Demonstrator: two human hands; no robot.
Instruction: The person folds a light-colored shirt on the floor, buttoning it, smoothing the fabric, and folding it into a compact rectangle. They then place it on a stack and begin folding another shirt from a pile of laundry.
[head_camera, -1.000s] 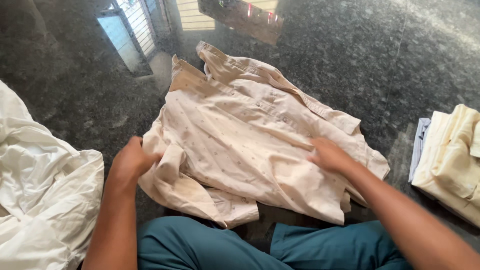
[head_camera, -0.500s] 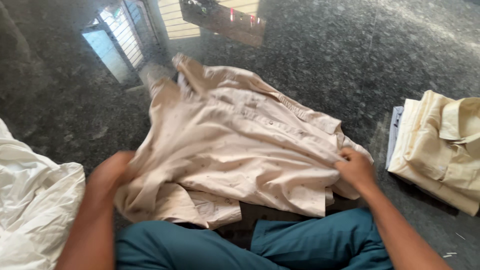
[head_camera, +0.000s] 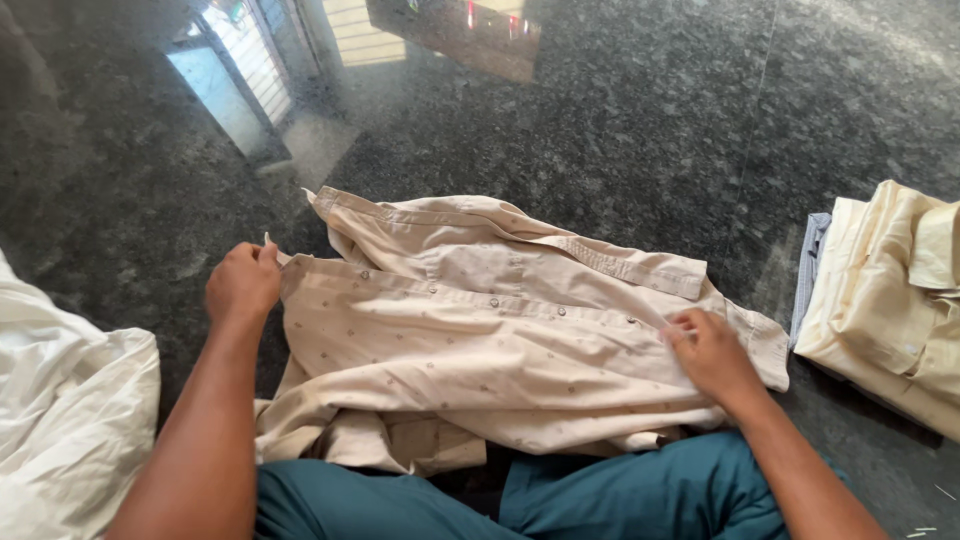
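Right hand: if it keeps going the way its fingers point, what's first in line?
The right hand points up-left along the shirt, so it would probably meet the button strip and then the folded collar side; how high those folds stand is unclear.

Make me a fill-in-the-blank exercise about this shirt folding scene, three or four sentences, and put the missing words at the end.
1. The left hand pinches the beige shirt at its ____ end.
2. The right hand grips the shirt along the strip that carries the ____.
3. The folded cream shirt lies on the person's ____ side.
4. The person's trousers are ____ in colour.

Missing words: collar; buttons; right; teal
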